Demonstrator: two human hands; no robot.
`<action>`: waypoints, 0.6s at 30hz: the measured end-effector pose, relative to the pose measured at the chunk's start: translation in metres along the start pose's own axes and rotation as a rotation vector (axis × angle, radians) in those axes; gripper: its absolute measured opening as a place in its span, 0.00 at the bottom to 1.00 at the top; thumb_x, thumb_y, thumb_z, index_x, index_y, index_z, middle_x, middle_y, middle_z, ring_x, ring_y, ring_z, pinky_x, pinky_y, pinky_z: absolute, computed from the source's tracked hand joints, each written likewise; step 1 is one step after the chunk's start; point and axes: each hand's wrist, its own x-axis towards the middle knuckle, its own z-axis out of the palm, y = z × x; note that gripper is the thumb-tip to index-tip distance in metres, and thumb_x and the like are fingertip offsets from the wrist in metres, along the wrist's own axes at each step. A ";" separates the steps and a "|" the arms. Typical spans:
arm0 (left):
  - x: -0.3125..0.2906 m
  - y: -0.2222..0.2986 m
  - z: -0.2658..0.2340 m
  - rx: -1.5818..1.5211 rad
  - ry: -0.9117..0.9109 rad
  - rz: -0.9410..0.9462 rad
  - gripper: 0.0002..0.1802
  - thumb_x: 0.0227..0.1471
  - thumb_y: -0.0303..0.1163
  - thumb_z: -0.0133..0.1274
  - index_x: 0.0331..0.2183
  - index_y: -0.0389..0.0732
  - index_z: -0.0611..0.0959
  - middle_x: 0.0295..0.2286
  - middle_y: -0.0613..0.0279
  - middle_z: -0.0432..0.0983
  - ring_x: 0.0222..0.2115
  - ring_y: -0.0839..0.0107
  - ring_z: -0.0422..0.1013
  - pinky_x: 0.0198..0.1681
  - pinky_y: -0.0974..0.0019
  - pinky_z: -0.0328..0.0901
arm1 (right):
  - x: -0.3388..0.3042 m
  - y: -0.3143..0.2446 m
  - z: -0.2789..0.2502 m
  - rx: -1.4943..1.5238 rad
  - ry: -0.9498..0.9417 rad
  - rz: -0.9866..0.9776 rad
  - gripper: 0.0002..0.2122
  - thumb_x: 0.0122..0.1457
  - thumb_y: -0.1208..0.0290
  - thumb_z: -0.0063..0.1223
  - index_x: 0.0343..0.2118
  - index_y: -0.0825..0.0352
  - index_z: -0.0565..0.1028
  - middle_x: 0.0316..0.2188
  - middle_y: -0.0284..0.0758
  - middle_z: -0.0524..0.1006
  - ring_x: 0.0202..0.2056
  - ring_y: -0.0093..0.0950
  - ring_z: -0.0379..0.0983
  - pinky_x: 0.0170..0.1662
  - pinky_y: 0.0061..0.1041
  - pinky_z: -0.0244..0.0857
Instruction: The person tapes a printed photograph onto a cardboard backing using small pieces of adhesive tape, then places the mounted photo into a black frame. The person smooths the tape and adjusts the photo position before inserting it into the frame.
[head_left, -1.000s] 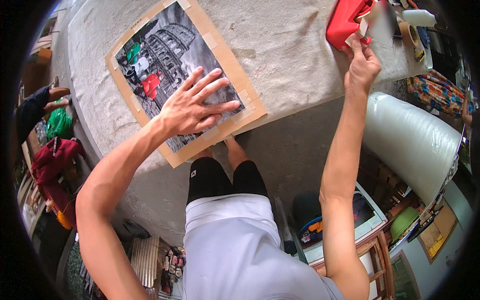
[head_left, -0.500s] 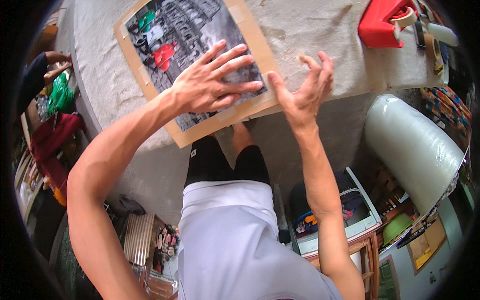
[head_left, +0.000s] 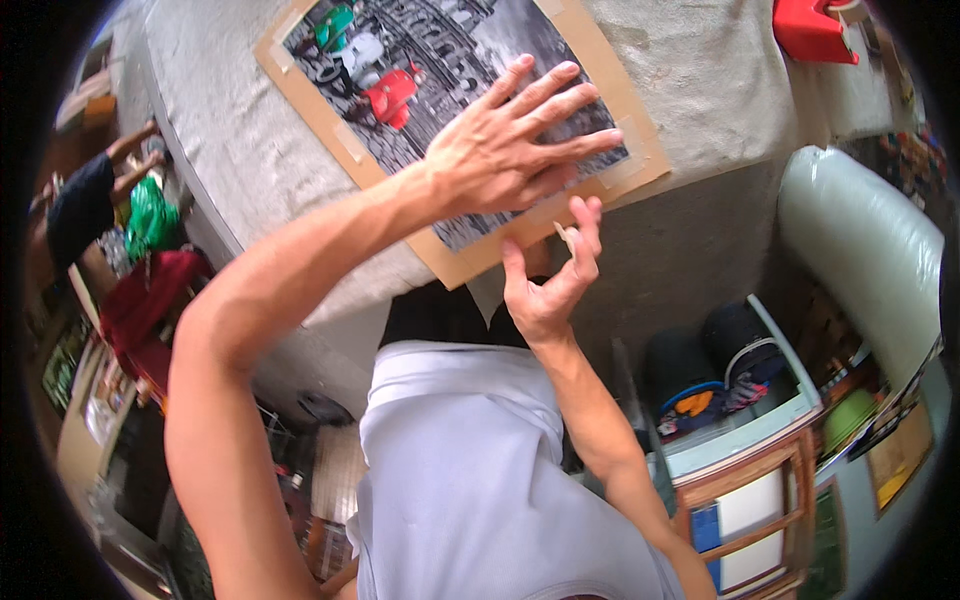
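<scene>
A mostly black-and-white picture with red and green scooter-like shapes lies on a brown board on the cloth-covered table. Short strips of masking tape sit along the board's border. My left hand rests over the picture's near right part, fingers spread, palm down. By the board's near edge is my right hand, its thumb at the edge and its other fingers curled. A small beige piece of tape shows at those curled fingers; how it is gripped is partly hidden.
A red tape dispenser stands at the table's far right. Pale cloth covers the table. Right of me are a large wrapped roll and dark bins. A co-worker is at the far left, near a green bag.
My right hand has moved from the board's right side toward me, to its near edge. My left hand stays spread on the picture. The whole view has shifted.
</scene>
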 end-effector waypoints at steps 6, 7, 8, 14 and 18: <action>0.000 -0.007 -0.007 -0.241 0.109 0.027 0.36 0.54 0.40 0.57 0.63 0.55 0.66 0.62 0.56 0.60 0.67 0.55 0.47 0.69 0.44 0.40 | -0.023 0.004 0.028 0.000 0.200 0.037 0.32 0.58 0.73 0.62 0.60 0.63 0.53 0.61 0.53 0.60 0.66 0.52 0.51 0.67 0.54 0.42; 0.002 -0.013 -0.007 -0.448 0.169 0.046 0.36 0.52 0.38 0.59 0.62 0.52 0.68 0.59 0.55 0.64 0.66 0.54 0.50 0.68 0.46 0.44 | -0.025 0.006 0.029 -0.006 0.220 0.028 0.32 0.58 0.72 0.62 0.60 0.63 0.53 0.61 0.53 0.61 0.65 0.52 0.52 0.67 0.53 0.43; 0.005 -0.022 -0.007 -0.658 0.224 0.060 0.35 0.50 0.36 0.61 0.60 0.49 0.71 0.56 0.54 0.68 0.65 0.54 0.53 0.67 0.48 0.47 | -0.027 0.006 0.031 -0.017 0.241 0.040 0.32 0.59 0.70 0.62 0.60 0.62 0.52 0.60 0.53 0.62 0.65 0.51 0.54 0.67 0.53 0.43; 0.011 -0.093 -0.039 -1.186 0.082 -0.243 0.21 0.59 0.35 0.56 0.53 0.45 0.78 0.44 0.63 0.80 0.43 0.72 0.76 0.45 0.67 0.72 | -0.029 0.006 0.038 0.032 0.335 0.076 0.33 0.57 0.70 0.63 0.61 0.63 0.53 0.58 0.52 0.66 0.64 0.47 0.56 0.68 0.52 0.44; 0.009 -0.144 -0.069 0.011 0.190 -0.020 0.10 0.58 0.38 0.57 0.41 0.48 0.82 0.30 0.64 0.81 0.28 0.72 0.78 0.28 0.66 0.71 | -0.026 0.004 0.038 0.001 0.333 0.055 0.34 0.56 0.71 0.64 0.60 0.63 0.54 0.58 0.51 0.66 0.63 0.45 0.59 0.68 0.52 0.43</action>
